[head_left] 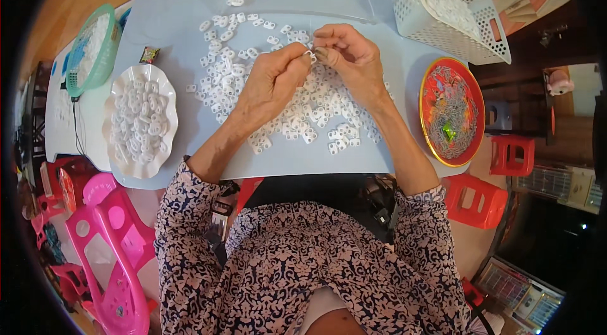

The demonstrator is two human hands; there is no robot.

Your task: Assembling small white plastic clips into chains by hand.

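Above the middle of the table, my left hand (275,79) is closed, pinching a small white plastic piece (310,55) between thumb and forefinger. My right hand (357,63) meets it from the right, thumb and fingers bent together close against the piece. Whatever sits between the right fingertips is too small to make out. Beneath both hands spreads a loose heap of white plastic pieces (303,125), many with two dark-looking holes. A red plate with a gold rim (478,110), right of my right forearm, holds many small grey metal parts (458,104) and a green wrapper (449,131).
A scalloped white dish (114,155) of white oval pieces stands at the left. Behind it are a small wrapped packet (149,55) and a green basket (116,44). A clear-edged tray (297,11) holds more pieces at the back; a perforated white basket (493,50) stands far right.
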